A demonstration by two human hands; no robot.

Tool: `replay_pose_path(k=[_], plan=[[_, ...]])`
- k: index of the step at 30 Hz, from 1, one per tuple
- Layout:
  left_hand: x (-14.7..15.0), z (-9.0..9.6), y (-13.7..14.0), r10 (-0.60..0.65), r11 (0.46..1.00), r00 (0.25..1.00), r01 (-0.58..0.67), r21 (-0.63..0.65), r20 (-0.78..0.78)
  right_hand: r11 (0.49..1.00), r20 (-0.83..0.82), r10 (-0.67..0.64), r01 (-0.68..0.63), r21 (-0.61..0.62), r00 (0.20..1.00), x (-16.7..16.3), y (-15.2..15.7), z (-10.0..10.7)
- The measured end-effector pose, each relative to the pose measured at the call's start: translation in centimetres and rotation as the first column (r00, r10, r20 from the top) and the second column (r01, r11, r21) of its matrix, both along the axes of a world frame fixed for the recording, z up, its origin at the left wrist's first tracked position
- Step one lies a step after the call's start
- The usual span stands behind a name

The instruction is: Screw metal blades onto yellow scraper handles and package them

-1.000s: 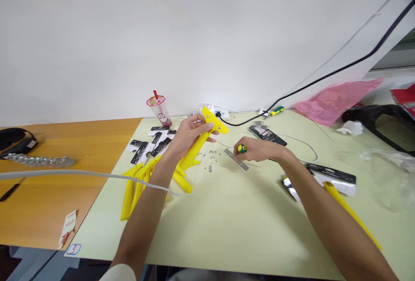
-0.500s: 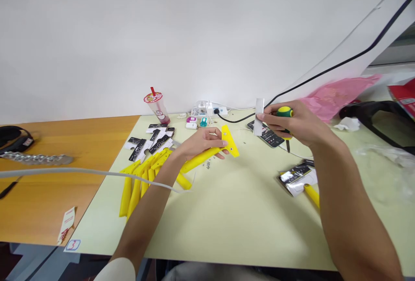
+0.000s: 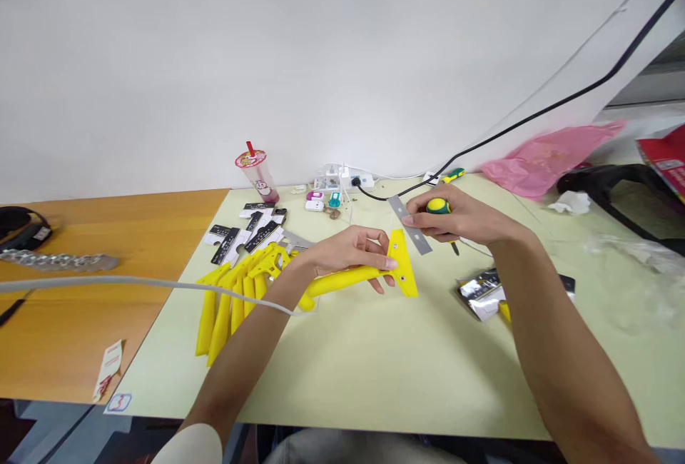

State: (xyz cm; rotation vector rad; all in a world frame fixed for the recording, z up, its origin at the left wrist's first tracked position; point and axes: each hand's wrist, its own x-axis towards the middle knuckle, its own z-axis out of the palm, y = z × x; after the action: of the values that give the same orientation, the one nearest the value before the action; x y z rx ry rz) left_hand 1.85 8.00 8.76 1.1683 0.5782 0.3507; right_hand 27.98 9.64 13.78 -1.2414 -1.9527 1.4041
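Note:
My left hand point(image 3: 347, 250) is closed around the neck of a yellow scraper handle point(image 3: 342, 281), whose flared head points right and shows two screws. In my right hand point(image 3: 465, 215) a flat grey metal blade point(image 3: 420, 240) with holes is pinched between thumb and fingers. The same hand also keeps a screwdriver point(image 3: 437, 205) with a yellow-green grip tucked in the palm, its dark tip pointing down. Blade and scraper head are close together, a small gap between them. Several more yellow scraper handles point(image 3: 217, 321) lie in a row left of my left forearm, partly hidden by it.
Black-and-white cards point(image 3: 225, 244) lie behind the handles. A drink cup point(image 3: 262, 178) stands near the wall, beside a power strip point(image 3: 367, 180). Packaged items point(image 3: 479, 293) lie under my right forearm. A pink bag point(image 3: 540, 160) sits back right; a pale cable point(image 3: 133, 282) crosses the left foreground.
Both hands have come closer together. My left hand moved right and slightly nearer with the scraper handle; my right hand moved left and down, turning the blade from upright to slanted.

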Motion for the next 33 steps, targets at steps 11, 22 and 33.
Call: replay_pose_path(k=[11,22,33], plan=[[-0.19,0.19,0.01,-0.005,1.0,1.0,0.005,-0.008,-0.012,0.997,0.025,0.068,-0.069,0.04,0.997,0.08,0.09,-0.15],[-0.29,-0.06,0.11,-0.019,1.0,1.0,0.019,-0.006,-0.003,0.994,0.074,0.097,-0.101,0.04,0.992,0.1,0.26,-0.29],[-0.41,-0.49,0.87,0.12,0.992,0.99,-0.121,0.016,0.068,0.987,0.103,0.155,-0.158,0.027,0.983,0.09,0.22,-0.28]])
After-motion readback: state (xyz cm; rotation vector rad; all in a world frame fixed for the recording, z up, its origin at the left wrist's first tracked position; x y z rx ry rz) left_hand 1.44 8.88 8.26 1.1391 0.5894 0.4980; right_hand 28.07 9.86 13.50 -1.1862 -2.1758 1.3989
